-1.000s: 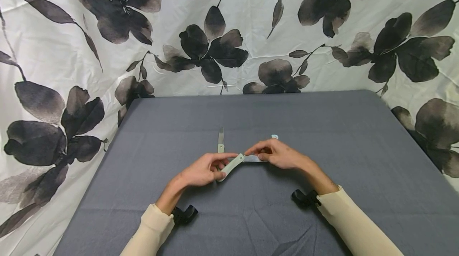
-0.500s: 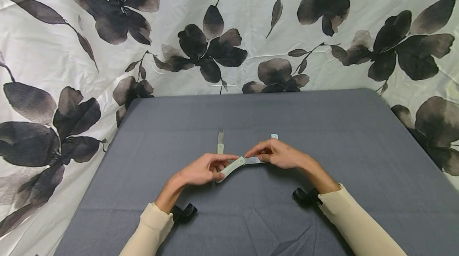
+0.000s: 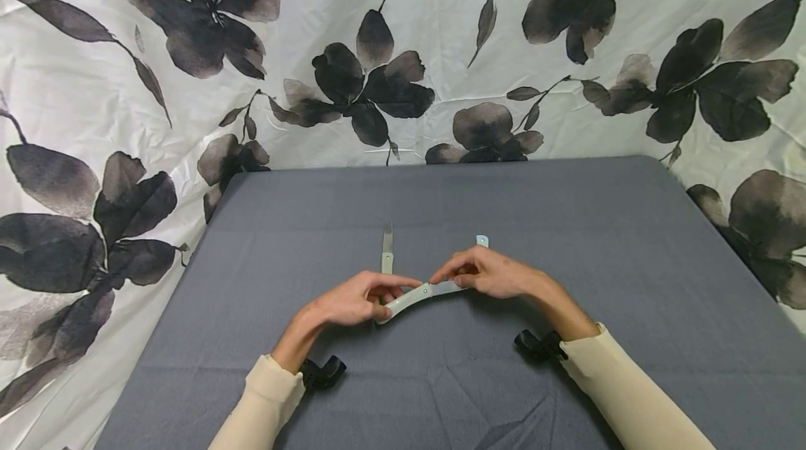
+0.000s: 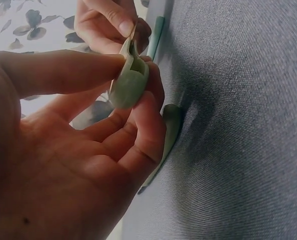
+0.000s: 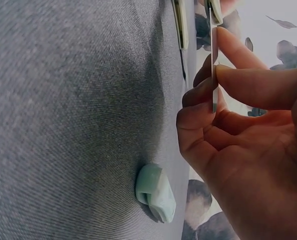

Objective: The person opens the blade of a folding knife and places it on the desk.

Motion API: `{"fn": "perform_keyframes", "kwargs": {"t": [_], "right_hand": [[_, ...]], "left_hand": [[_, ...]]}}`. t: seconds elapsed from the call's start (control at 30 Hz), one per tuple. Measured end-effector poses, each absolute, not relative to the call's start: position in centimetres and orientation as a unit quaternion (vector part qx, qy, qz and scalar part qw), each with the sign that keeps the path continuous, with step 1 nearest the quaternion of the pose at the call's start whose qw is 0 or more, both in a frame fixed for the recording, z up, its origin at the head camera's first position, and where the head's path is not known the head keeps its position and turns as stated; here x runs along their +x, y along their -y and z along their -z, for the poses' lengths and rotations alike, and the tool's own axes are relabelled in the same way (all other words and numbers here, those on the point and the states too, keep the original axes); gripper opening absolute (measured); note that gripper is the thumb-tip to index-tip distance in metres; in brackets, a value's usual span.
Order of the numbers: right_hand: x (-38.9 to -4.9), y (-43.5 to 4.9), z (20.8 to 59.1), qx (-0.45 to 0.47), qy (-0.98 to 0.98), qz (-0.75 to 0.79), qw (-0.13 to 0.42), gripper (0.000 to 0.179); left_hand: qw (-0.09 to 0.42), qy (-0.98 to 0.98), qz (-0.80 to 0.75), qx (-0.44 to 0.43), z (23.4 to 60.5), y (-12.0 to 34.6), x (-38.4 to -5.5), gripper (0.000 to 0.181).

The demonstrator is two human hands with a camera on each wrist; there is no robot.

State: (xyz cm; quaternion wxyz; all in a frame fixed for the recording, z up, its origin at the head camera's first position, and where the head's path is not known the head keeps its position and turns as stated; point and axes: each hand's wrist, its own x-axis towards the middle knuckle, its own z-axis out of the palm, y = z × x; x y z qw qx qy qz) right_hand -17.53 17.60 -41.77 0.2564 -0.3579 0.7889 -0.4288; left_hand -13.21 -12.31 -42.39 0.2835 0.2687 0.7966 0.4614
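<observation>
Folding knife (image 3: 423,292) | between left hand (image 3: 346,301), gripping handle (image 3: 406,301) | and right hand (image 3: 497,275), pinching blade (image 3: 445,287)

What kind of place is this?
Probably indoors, maybe a little tabletop workspace: there's a grey cloth-covered table, a flowery sheet hanging behind it, and a folding knife held above the table.

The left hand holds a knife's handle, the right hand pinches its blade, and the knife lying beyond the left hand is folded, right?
No: the knife lying beyond the left hand is open, its blade out, as the head view shows. The hold on the other knife is as you say.
</observation>
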Motion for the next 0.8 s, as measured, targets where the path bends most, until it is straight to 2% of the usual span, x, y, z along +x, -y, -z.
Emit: {"fn": "perform_keyframes", "kwargs": {"t": [0.8], "right_hand": [[-17.74,-17.34,41.36,-0.389,-0.787,0.402,0.259,0.035]], "left_hand": [[0.291,-0.800,-0.448,0.273,42.16,12.33,-12.82,0.070]]}}
